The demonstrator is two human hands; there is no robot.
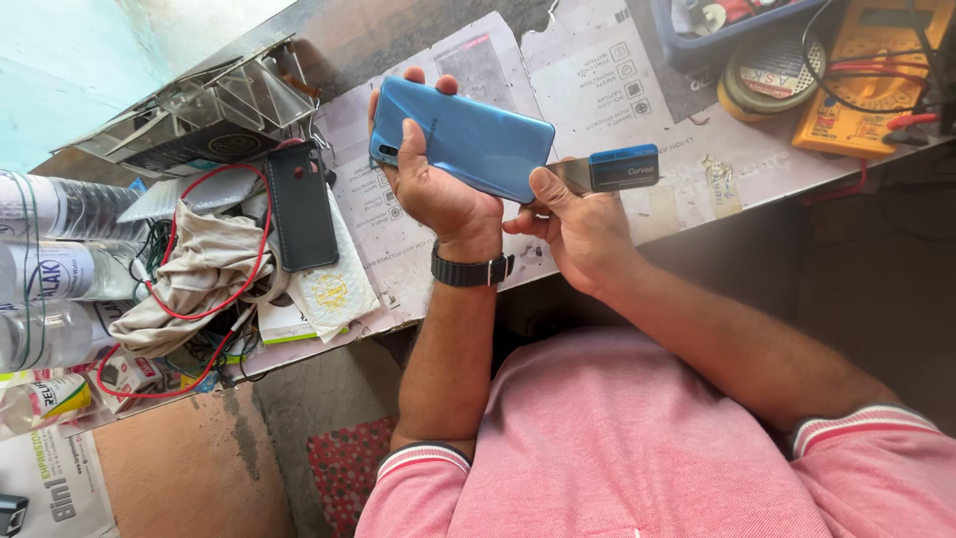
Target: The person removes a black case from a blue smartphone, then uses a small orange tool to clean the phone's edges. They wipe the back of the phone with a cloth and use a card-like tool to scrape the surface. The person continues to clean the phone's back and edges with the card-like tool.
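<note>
Looking down from the head camera, a blue smartphone [463, 139] is seen held back-side up above the near edge of the tabletop [597, 75]. The phone is gripped by the left hand [438, 189], whose fingers are wrapped beneath it so that the fingertips show over its far edge, while the thumb is laid along the near side. A dark watch [471, 270] is worn on that wrist, and the forearm is raised steeply from a pink sleeve. The right hand [578, 234] is closed around a thin metal prying tool with a blue handle [612, 169]; its blade is pressed against the phone's right end, and the thumb is set on the blade close to the phone. The right forearm is angled in from the lower right. At the left end of the tabletop, a dark phone case [302, 204], a crumpled cloth [194, 274] looped with red wire and clear plastic bottles [55, 269] are gathered. A yellow multimeter [871, 85] is placed at the far right corner.
</note>
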